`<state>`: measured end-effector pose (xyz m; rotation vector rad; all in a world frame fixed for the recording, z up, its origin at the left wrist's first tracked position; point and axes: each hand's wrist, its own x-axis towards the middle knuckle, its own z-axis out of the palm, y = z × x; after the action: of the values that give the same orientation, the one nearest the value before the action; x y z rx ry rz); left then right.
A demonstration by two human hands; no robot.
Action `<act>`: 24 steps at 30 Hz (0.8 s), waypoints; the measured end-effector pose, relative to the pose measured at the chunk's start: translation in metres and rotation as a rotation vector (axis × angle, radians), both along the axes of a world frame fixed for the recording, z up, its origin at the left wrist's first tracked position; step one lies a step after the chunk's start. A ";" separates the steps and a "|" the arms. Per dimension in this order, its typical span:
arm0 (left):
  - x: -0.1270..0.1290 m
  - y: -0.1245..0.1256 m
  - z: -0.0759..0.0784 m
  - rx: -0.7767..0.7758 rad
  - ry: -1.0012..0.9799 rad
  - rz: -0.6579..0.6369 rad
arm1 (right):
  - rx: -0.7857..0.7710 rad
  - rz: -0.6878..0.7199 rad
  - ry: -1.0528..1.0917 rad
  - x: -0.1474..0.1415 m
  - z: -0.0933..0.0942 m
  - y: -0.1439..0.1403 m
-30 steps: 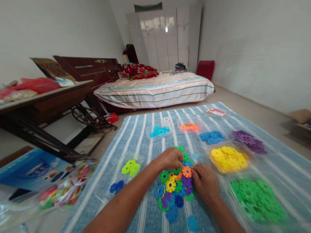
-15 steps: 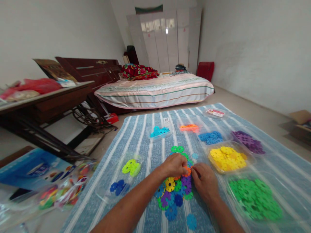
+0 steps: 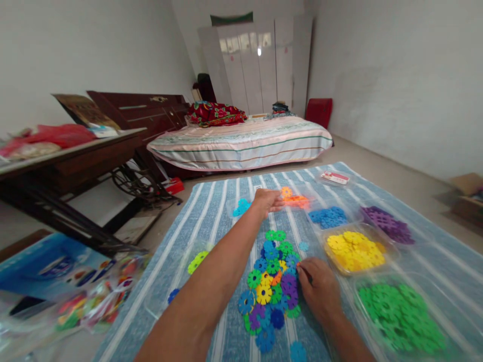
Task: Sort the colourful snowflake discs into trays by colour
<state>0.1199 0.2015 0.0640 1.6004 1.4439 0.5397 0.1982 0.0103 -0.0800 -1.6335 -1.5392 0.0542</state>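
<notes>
My left hand (image 3: 268, 201) reaches over the clear tray of orange pieces (image 3: 298, 202), with one orange flower-shaped disc (image 3: 287, 192) upright at its fingertips. Close by the pile, my right hand (image 3: 320, 287) is closed in a pinch; a sliver of orange shows at its fingertips, most of it hidden. Left of that hand lies a pile of mixed flower discs (image 3: 272, 266), with green, blue, yellow, purple and orange ones. My left forearm partly covers the light-blue pieces (image 3: 241, 207), the lime pieces (image 3: 197, 261) and the dark-blue pieces (image 3: 173, 295).
To the right stand trays of blue (image 3: 328, 217), purple (image 3: 388, 223), yellow (image 3: 354, 251) and green pieces (image 3: 400, 311). A clear box with a red-and-white label (image 3: 335, 177) sits at the far edge of the striped cloth (image 3: 219, 211). Beyond is a bed (image 3: 241, 146).
My left hand has moved from the pile, away from me, to the orange tray. The pile is now uncovered. My right hand has stayed nearly in place.
</notes>
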 end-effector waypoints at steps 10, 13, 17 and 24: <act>-0.040 -0.016 -0.047 0.092 0.530 -0.121 | 0.006 -0.001 -0.021 0.000 0.000 0.001; -0.046 -0.019 -0.056 0.108 0.606 -0.150 | 0.016 0.001 -0.032 0.000 -0.001 0.002; -0.046 -0.016 -0.061 0.123 0.636 -0.197 | 0.018 0.010 -0.037 0.001 -0.003 0.003; -0.049 -0.014 -0.061 0.092 0.605 -0.209 | -0.010 0.007 -0.023 0.001 -0.002 0.002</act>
<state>0.0713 0.1876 0.0033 2.0693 1.6632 -0.0130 0.1993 0.0127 -0.0824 -1.6420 -1.5642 0.0464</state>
